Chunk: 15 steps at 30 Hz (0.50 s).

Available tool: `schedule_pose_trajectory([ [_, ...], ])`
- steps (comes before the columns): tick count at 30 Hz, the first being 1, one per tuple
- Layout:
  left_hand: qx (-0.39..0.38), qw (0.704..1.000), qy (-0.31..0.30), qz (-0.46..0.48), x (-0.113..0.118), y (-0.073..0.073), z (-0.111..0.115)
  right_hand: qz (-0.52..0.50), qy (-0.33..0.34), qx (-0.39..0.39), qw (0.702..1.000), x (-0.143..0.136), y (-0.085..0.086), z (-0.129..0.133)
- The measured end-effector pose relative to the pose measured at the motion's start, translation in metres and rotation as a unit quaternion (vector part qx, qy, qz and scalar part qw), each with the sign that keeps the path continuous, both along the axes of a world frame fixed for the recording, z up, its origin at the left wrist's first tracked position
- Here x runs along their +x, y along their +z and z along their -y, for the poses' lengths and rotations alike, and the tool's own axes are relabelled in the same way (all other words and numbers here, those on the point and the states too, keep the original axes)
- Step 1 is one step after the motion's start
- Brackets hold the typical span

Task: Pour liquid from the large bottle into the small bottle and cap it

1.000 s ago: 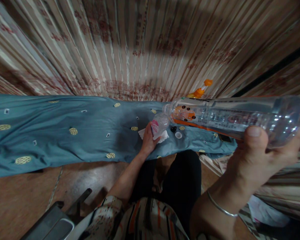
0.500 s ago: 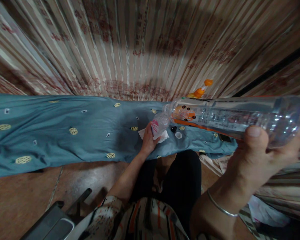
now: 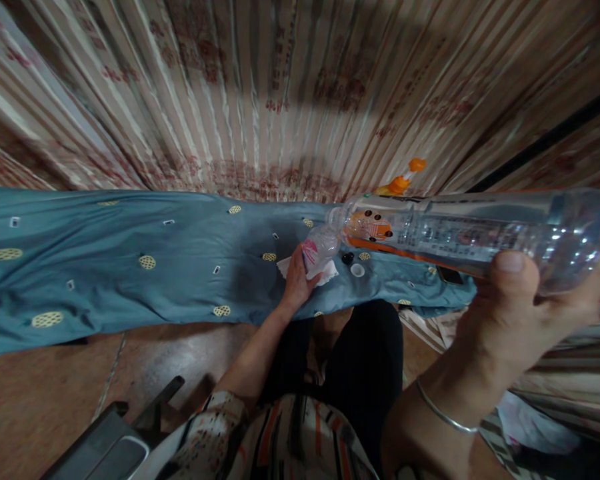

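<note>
From my remote seat, I have my right hand (image 3: 517,317) wrapped around the base end of a large clear plastic bottle (image 3: 450,233) with an orange-and-white label, tipped nearly level. Its mouth is at the neck of a small clear plastic bottle (image 3: 325,247) with pink print, my left hand's (image 3: 296,283) fingers closed around it, over the blue patterned cloth (image 3: 180,247). Nearby lie 1 round white cap (image 3: 357,270) and 1 small black object (image 3: 347,258).
</note>
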State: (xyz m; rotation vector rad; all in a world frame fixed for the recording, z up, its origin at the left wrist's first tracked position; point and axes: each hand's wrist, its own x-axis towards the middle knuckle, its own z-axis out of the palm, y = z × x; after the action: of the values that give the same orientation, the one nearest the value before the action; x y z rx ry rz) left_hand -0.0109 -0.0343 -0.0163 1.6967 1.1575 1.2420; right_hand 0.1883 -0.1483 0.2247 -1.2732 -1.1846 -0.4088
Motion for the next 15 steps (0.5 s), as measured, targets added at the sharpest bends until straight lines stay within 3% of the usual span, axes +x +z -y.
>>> schedule_pose_trajectory([
  [3,0.01,1.0,0.0,0.006,0.0,-0.0009,0.0001,0.037,0.056,0.025,0.997,0.0021,0.0,0.0002],
  [15,0.011,1.0,0.012,-0.013,0.0009,-0.0027,-0.0013,0.049,0.07,0.04,0.996,-0.0051,0.0089,-0.003],
])
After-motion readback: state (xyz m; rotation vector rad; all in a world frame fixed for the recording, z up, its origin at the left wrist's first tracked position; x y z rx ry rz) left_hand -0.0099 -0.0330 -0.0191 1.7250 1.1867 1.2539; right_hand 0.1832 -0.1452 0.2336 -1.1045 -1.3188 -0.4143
